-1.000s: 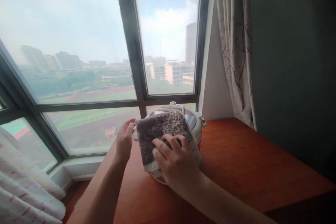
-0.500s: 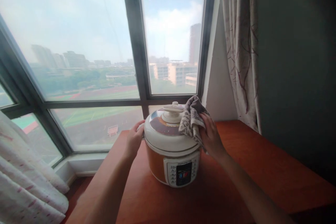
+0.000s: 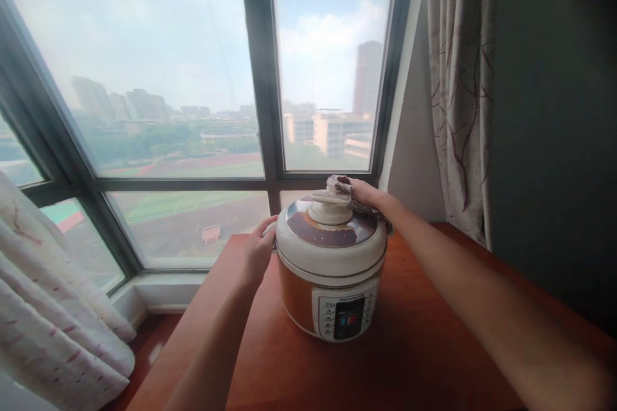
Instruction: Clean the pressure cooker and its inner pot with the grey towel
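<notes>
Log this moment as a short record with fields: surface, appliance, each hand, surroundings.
surface: wooden table
appliance: electric pressure cooker, lid on, control panel facing the camera
left hand: against the cooker's left side at the lid rim
right hand: pressing a cloth onto the back of the lid
surroundings: window behind, curtain at right

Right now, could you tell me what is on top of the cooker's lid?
The knob stands at its centre; behind it the right hand presses a cloth on the lid. The cloth's far part is hidden.
</notes>
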A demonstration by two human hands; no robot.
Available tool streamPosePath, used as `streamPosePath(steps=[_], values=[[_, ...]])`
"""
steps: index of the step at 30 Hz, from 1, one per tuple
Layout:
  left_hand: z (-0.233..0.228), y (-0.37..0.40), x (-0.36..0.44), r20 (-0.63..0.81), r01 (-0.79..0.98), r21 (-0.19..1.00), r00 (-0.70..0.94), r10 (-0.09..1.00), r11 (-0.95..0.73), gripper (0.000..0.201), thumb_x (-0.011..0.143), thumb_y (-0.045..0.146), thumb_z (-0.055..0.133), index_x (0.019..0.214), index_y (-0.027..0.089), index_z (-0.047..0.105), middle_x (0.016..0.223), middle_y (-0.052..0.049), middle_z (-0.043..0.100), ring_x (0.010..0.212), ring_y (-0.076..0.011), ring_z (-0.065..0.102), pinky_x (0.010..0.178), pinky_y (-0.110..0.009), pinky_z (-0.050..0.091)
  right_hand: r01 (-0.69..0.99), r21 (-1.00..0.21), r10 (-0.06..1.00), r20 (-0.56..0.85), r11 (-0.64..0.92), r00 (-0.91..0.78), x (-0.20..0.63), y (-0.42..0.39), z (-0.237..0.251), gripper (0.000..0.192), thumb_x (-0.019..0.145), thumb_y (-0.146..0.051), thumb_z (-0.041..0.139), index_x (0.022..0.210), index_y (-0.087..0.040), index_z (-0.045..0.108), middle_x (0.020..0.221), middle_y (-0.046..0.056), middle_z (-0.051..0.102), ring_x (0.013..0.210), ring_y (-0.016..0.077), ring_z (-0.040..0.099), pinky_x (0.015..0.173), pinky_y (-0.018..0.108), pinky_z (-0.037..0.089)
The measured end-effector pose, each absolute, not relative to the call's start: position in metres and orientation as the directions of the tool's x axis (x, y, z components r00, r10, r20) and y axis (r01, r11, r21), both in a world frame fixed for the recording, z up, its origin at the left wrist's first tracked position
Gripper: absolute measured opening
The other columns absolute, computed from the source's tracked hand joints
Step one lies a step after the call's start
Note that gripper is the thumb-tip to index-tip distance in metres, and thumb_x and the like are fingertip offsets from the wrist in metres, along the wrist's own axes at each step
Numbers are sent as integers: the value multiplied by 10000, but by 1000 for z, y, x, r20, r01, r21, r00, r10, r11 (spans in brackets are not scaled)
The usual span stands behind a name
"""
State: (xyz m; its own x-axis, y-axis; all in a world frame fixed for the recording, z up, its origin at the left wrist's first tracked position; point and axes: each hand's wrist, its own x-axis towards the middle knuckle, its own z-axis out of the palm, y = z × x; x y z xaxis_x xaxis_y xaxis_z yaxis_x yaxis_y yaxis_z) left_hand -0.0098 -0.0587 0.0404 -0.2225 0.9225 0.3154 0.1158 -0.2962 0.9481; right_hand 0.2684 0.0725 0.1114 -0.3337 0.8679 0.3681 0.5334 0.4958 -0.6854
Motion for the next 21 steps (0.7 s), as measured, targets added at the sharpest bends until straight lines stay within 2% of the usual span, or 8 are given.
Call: streamPosePath(steps=[5,9,13,18,21], values=[[36,-54,-13,316,131,947,-210,925,-293,476,790,457,597,1118,132,715,1033,-99,752,1022,-290,643,848,-349,487,476,-729,820,205,492,-534,244,77,135,228,792,-227,613,967,-159,742,1053,85,767,983,272,673,936,401,502],[29,-49,-16,324,130,944,-204,924,-302,475,804,462,582,1133,142,708,1105,-99,741,1062,-293,636,875,-349,479,493,-690,775,159,531,-612,245,71,145,441,734,-191,657,1173,-184,701,1220,63,719,1050,237,670,945,343,504],[23,-46,-18,315,116,948,-211,925,-296,461,796,444,581,1125,151,713,1100,-93,743,1047,-289,639,858,-342,479,645,-558,841,210,522,-498,247,68,144,446,736,-218,711,1180,-175,694,1207,81,718,1054,241,664,922,309,491],[19,-45,-18,328,96,944,-194,925,-315,429,799,401,563,1116,149,706,1108,-103,734,1031,-285,636,844,-349,478,830,-435,922,319,349,-220,246,60,137,274,757,-256,725,1016,-167,727,1110,136,737,1052,291,647,878,322,470],[18,-44,-17,331,89,944,-204,921,-319,424,799,386,544,1111,146,700,1084,-103,734,983,-274,643,820,-346,480,869,-421,928,356,261,-107,255,48,134,267,748,-320,735,947,-142,730,1045,175,741,1027,332,653,836,354,478]])
